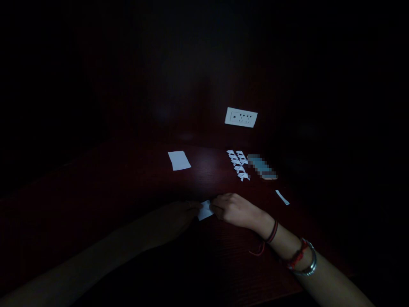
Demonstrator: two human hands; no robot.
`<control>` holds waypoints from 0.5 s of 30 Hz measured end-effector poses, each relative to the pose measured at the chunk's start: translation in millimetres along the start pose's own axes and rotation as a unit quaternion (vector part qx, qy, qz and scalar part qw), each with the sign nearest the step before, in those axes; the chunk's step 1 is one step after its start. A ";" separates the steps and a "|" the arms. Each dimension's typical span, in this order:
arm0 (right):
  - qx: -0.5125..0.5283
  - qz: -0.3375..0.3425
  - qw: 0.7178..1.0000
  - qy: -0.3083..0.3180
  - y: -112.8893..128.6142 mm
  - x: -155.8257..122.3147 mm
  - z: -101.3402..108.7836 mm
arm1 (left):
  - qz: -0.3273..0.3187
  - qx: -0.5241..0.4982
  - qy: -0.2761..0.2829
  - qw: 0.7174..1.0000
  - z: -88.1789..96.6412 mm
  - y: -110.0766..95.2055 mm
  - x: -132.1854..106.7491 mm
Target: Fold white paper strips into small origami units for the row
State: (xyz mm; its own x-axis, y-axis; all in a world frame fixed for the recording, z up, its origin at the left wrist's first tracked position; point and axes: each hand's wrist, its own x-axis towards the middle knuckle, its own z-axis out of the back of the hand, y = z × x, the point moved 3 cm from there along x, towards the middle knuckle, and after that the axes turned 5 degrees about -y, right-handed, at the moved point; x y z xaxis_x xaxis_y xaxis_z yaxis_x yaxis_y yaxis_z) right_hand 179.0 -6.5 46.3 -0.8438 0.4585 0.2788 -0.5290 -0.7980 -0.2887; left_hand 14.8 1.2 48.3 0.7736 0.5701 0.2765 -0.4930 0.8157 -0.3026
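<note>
A small white sheet of paper point(205, 210) lies on the dark reddish table between my two hands. My left hand point(183, 215), in deep shadow, has its fingertips on the paper's left side. From the right, my right hand point(230, 209) presses its bent fingers on the paper's other side. Some of the fingers of both hands are hidden or dark. Farther off, several small folded paper pieces point(237, 164) stand in two rows. A flat stack of white paper point(179, 160) rests to the left of them.
A phone point(262, 166) with a blurred screen lies right of the folded pieces. Nearer me is a narrow white paper strip point(282, 197). A white socket plate point(241, 117) is on the wall behind the table. The surroundings are very dark.
</note>
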 end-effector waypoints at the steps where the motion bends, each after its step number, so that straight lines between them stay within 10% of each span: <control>1: -0.005 0.007 1.000 -0.002 0.6 0.1 -0.6 | 0.000 0.004 0.000 1.000 0.3 -0.6 0.5; 15: 0.136 -0.052 0.989 0.008 -3.7 -6.1 7.7 | -0.041 0.046 0.005 0.998 -2.0 -1.6 -6.2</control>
State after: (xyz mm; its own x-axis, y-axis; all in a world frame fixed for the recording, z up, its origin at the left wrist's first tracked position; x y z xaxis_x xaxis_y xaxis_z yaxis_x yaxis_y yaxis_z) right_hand 186.8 -9.3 52.7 -0.7888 0.5481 0.2780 -0.5711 -0.8209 -0.0021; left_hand 11.6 -3.8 45.2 0.8168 0.5005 0.2871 -0.4623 0.8654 -0.1934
